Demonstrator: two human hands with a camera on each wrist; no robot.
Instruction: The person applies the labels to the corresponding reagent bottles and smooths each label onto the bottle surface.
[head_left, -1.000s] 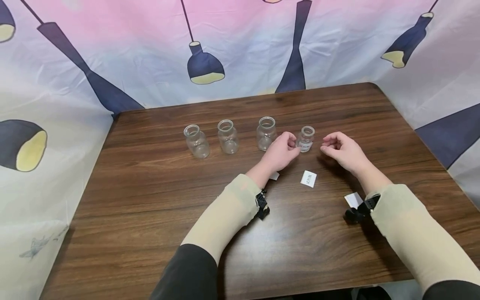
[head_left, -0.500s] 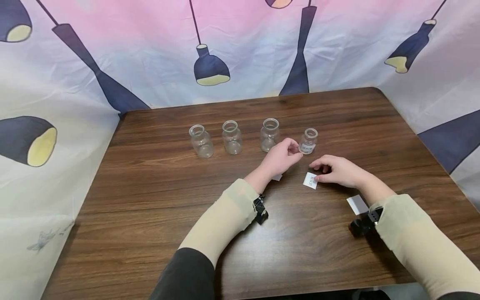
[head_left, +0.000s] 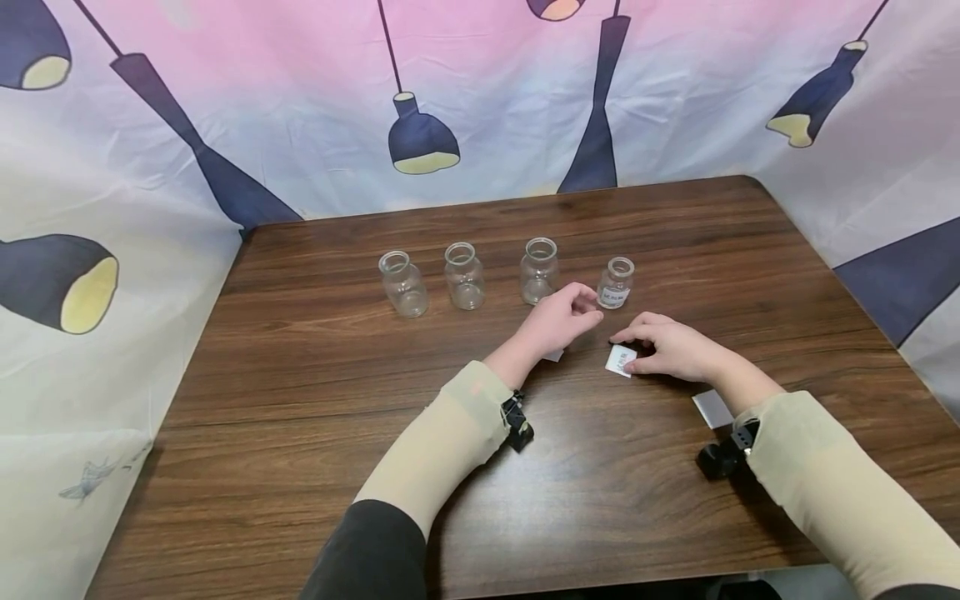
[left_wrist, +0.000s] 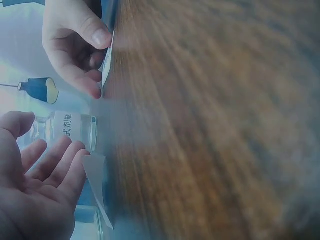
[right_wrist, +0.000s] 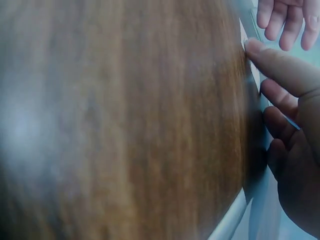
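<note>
My right hand [head_left: 675, 348] is at a small white paper label [head_left: 618, 358] with printed characters. Its thumb and forefinger pinch the label at opposite edges, low over the tabletop, as the left wrist view also shows. My left hand [head_left: 557, 321] hovers with loosely bent fingers beside a small clear glass bottle [head_left: 616, 287], holding nothing. That bottle bears a white label [left_wrist: 67, 125] with similar characters. Below the left hand, another white label [head_left: 554, 355] is partly hidden. A further white label [head_left: 712, 409] lies beside the right wrist.
Three larger clear glass jars stand in a row leftward: one jar [head_left: 539, 271] near the left hand, a middle jar [head_left: 465, 277] and a far-left jar [head_left: 403, 285]. They stand on a dark wooden table [head_left: 315, 400]. A cloth printed with lamps [head_left: 322, 108] hangs behind.
My right hand has come down from beside the small bottle to the white label and taken it by its edges. My left hand has drawn slightly back from the bottle.
</note>
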